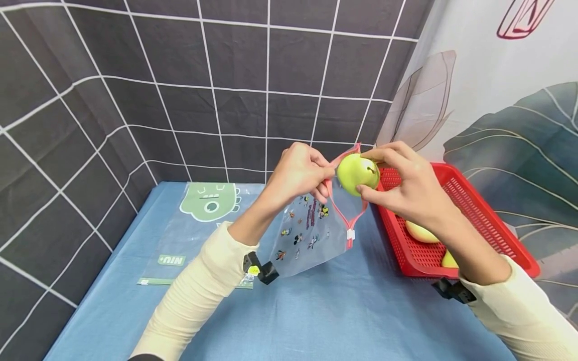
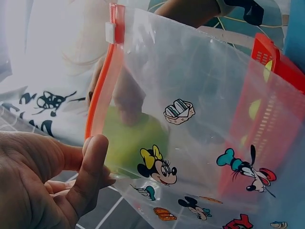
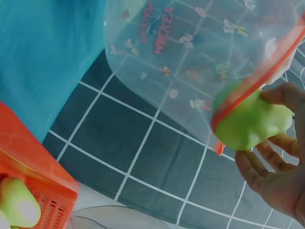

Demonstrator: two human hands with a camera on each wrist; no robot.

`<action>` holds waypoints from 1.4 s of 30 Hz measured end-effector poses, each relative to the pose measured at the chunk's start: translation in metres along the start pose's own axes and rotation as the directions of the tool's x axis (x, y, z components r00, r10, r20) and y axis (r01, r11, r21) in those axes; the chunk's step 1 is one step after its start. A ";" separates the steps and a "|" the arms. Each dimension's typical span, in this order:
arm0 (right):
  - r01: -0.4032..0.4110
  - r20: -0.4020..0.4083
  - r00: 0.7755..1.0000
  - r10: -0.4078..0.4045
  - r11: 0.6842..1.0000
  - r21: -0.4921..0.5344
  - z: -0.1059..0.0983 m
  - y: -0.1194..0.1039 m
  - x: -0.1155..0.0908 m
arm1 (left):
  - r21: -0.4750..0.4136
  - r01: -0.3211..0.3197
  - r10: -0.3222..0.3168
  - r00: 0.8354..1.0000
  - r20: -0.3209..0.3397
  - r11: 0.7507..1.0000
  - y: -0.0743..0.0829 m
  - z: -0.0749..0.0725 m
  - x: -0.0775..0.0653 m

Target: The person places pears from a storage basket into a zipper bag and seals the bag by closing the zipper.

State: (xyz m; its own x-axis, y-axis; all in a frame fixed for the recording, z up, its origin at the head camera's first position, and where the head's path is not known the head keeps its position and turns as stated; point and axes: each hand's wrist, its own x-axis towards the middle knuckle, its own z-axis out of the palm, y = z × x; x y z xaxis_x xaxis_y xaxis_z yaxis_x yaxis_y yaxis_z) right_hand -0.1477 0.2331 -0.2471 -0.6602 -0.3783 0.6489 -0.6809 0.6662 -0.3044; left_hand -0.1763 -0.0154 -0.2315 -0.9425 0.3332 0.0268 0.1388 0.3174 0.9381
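My left hand (image 1: 303, 173) pinches the red zip edge of a clear zip bag (image 1: 301, 235) printed with small cartoon figures. The bag's mouth gapes, and its white slider (image 1: 350, 234) sits at the lower end of the red strip. In my right hand (image 1: 408, 183), thumb and fingers hold a green apple (image 1: 356, 173), its stem facing me. The right wrist view shows the apple (image 3: 248, 119) partly past the red rim, part of it inside the mouth. Through the film in the left wrist view, the apple (image 2: 136, 140) appears blurred beside the left fingertips.
A red plastic basket (image 1: 478, 200) stands at the right, with yellow-green fruits (image 1: 422, 232) in it. Flat on the blue cloth (image 1: 316, 321) at the left lies another clear zip bag (image 1: 180, 240) with a green cartoon print. Dark grid-patterned curtain (image 1: 239, 60) rises behind the table.
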 end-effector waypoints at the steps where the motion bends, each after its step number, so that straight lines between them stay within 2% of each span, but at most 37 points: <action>1: 0.007 0.016 1.000 -0.007 1.000 -0.009 0.000 0.000 0.000 | 0.002 -0.001 0.001 1.000 0.001 1.000 0.000 0.000 0.000; 8: 0.062 0.150 0.988 -0.044 0.991 -0.115 0.001 0.001 0.005 | 0.011 0.001 -0.001 1.000 0.005 1.000 -0.001 0.001 0.000; 14: 0.016 0.261 0.965 0.023 0.989 -0.145 0.002 -0.004 0.009 | -0.010 0.014 -0.013 1.000 0.018 1.000 -0.001 0.002 0.001; 17: 0.023 0.288 0.958 0.018 0.990 -0.137 0.004 -0.006 0.011 | -0.016 0.016 -0.015 1.000 0.024 1.000 0.000 0.003 0.001; 23: 0.092 0.312 0.949 -0.044 0.986 -0.141 0.007 -0.008 0.013 | -0.024 0.024 -0.023 1.000 0.019 0.999 0.001 0.004 0.001; 29: 0.159 0.378 0.922 -0.086 0.973 -0.166 0.004 -0.014 0.016 | -0.044 0.018 -0.017 1.000 0.017 0.999 -0.001 0.005 0.002; 32: 0.193 0.346 0.928 -0.138 0.973 -0.129 0.003 -0.016 0.016 | -0.063 0.015 -0.014 1.000 0.017 0.998 -0.001 0.006 0.003; 37: 0.244 0.187 0.955 -0.231 0.968 -0.051 0.003 -0.014 0.016 | -0.103 0.009 -0.008 1.000 0.006 0.995 -0.001 0.006 0.006; 42: 0.224 0.099 0.970 -0.223 0.975 0.005 0.003 -0.013 0.018 | -0.146 0.004 -0.005 1.000 -0.006 0.989 -0.003 0.005 0.008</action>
State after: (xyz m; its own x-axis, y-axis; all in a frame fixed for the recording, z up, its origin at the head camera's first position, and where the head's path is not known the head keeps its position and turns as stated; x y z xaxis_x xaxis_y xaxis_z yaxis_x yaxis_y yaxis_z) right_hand -0.1517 0.2156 -0.2340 -0.5196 -0.5791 0.6282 -0.8129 0.5614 -0.1549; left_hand -0.1826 -0.0092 -0.2363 -0.9448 0.3266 0.0242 0.0891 0.1854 0.9786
